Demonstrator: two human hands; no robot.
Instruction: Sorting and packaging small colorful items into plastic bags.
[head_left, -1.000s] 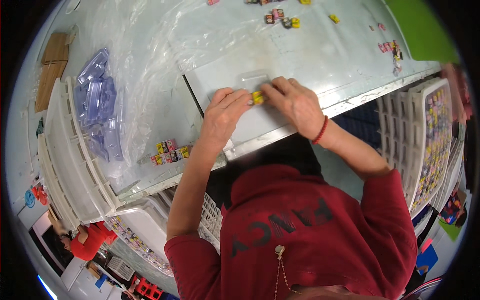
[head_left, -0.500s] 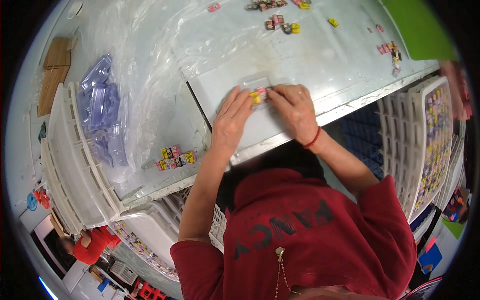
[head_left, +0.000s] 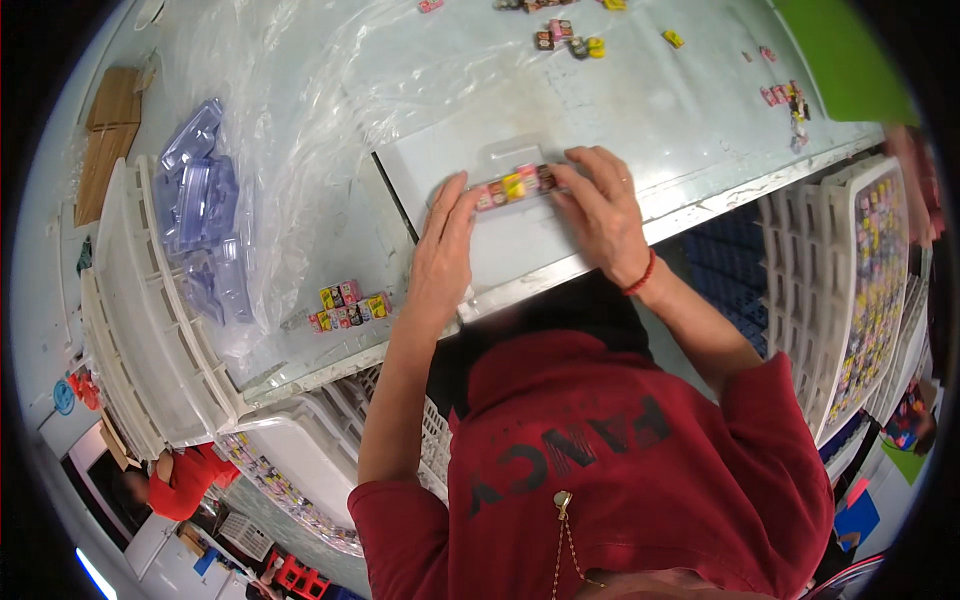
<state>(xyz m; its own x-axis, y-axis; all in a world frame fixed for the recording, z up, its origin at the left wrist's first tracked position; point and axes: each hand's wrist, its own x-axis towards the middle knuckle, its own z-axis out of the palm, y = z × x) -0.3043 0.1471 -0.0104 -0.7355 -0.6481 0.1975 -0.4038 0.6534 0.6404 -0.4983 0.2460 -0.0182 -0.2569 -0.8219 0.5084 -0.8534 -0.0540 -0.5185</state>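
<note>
While the left hand (head_left: 441,245), fingers nearly straight, meets the left end of a row of small printed boxes (head_left: 514,186), the loosely curled right hand (head_left: 608,213) meets its right end; whether either grips, I cannot tell. Beyond the row shows a clear plastic blister shell (head_left: 512,152); left of it, a little box cluster (head_left: 349,308).

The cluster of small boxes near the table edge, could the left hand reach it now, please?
Probably yes: the cluster lies beside the left forearm with nothing visible between, though the left hand is at the coloured row.
</note>
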